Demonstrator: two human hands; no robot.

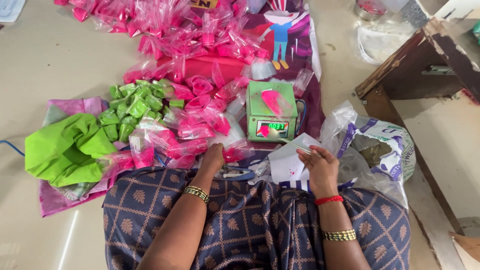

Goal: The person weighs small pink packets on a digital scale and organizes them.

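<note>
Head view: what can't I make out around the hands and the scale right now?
- Left hand: fingers buried among the pink packets; grip unclear.
- Right hand: seen from behind over white paper; what it pinches is too small.
- Scale: display blurred.
- Sack: contents hidden by its folds.

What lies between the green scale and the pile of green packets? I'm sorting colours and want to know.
In the head view, clear packets of pink powder fill the stretch between the green scale and the green packets; no bare floor shows there.
</note>
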